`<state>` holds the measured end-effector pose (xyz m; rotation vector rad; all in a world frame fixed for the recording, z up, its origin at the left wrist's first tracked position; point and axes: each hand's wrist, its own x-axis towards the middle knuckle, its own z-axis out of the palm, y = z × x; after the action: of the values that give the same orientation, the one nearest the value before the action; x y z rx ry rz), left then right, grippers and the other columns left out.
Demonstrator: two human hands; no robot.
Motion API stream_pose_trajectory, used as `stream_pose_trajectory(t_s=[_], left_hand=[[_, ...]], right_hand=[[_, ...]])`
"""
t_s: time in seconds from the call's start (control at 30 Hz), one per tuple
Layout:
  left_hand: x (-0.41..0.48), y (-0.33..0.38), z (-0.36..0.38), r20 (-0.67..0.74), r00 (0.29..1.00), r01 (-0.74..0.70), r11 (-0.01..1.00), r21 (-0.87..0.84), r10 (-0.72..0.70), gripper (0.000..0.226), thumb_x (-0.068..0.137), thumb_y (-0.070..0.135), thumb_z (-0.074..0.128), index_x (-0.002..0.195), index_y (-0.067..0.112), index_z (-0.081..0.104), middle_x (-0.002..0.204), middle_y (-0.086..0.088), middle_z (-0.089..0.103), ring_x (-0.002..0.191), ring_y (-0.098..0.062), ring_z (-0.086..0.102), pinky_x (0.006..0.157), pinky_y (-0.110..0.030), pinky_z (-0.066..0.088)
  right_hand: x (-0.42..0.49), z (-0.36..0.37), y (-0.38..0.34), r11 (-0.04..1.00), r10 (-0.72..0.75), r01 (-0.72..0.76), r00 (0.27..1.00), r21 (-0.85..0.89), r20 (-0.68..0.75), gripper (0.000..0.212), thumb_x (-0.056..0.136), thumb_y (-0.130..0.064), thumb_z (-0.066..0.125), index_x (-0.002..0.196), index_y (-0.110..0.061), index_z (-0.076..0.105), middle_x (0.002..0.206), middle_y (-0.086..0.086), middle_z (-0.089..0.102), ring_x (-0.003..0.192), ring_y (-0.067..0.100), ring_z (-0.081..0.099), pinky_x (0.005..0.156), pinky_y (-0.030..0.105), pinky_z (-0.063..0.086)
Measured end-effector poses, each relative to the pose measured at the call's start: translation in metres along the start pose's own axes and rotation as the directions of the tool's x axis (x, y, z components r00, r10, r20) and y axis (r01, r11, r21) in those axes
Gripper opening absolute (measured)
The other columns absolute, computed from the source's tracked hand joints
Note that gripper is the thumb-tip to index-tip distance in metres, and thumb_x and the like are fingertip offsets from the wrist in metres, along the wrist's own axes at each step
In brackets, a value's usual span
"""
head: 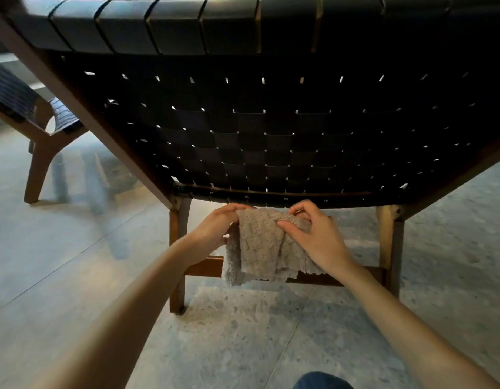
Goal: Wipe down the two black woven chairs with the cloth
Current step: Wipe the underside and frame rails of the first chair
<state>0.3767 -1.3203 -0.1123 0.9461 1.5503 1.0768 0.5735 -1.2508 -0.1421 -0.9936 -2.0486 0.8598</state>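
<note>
Head view, nearest first: two forearms reach forward to the cloth [260,248], which hangs bunched between the hands. The left hand [215,228] grips its left edge with curled fingers [239,209], and the right hand [313,240] pinches the top fold. Directly above and beyond both hands is the near chair [271,130], its woven back spanning left to right, about equally near either hand. The second chair [15,94] stands far left.

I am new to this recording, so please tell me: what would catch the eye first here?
The black woven chair fills the upper picture, light showing through its weave. Below its lower edge, the left hand and right hand hold a beige fluffy cloth between them. A second chair stands at far left.
</note>
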Motion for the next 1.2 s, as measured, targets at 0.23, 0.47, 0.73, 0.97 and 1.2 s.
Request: stream_pose_trajectory(t_s=[0.23,0.47,0.73,0.97,1.2], left_hand=[[0.035,-0.002,0.0,0.022,0.996,0.089,0.977,-0.194,-0.086,0.061,0.062,0.076,0.052,0.109,0.036,0.055,0.112,0.005,0.062,0.104,-0.014,0.057,0.077,-0.031,0.046],[0.076,-0.039,0.008,-0.396,0.859,-0.321,0.944,0.074,0.324,0.051,0.08,0.006,0.073,0.119,0.025,0.046,0.102,0.012,0.052,0.099,-0.011,0.058,0.068,-0.013,0.054],[0.092,-0.06,-0.049,-0.809,0.444,-0.288,0.917,0.277,0.384,0.044,0.087,-0.001,0.063,0.119,0.024,0.047,0.141,-0.002,0.04,0.126,-0.022,0.046,0.104,-0.028,0.038],[0.088,-0.071,-0.114,-0.458,0.446,-0.043,0.529,0.847,0.769,0.03,0.09,0.01,0.062,0.119,0.018,0.062,0.121,0.008,0.052,0.107,-0.011,0.051,0.083,-0.014,0.046],[0.093,-0.087,-0.121,-0.211,0.558,0.131,0.166,0.977,0.802,0.054,0.085,0.018,0.066,0.136,0.008,0.05,0.142,-0.01,0.038,0.136,-0.026,0.017,0.11,-0.036,0.023]], right_hand=[[0.032,0.025,0.014,0.989,0.047,-0.02,0.982,0.143,-0.185,0.019,0.085,-0.027,0.07,0.098,-0.025,0.057,0.089,-0.02,0.056,0.083,-0.019,0.053,0.065,0.002,0.042],[0.064,0.052,0.032,0.997,-0.081,0.076,0.969,-0.031,-0.232,0.02,0.084,-0.026,0.072,0.101,-0.02,0.064,0.095,-0.011,0.06,0.082,-0.006,0.054,0.073,-0.002,0.037],[0.1,0.12,0.008,0.955,-0.296,0.284,0.935,-0.085,-0.194,0.014,0.08,-0.004,0.073,0.093,-0.009,0.071,0.096,-0.002,0.064,0.079,-0.008,0.052,0.078,-0.003,0.036],[0.133,0.178,-0.021,0.944,-0.327,0.324,0.914,-0.055,-0.24,0.014,0.078,-0.003,0.074,0.089,-0.011,0.077,0.09,0.002,0.073,0.08,0.003,0.064,0.079,0.001,0.042],[0.133,0.18,-0.011,0.902,-0.425,0.393,0.883,-0.181,-0.199,0.01,0.079,-0.008,0.075,0.09,-0.008,0.077,0.087,0.004,0.075,0.081,0.014,0.071,0.077,0.013,0.049]])
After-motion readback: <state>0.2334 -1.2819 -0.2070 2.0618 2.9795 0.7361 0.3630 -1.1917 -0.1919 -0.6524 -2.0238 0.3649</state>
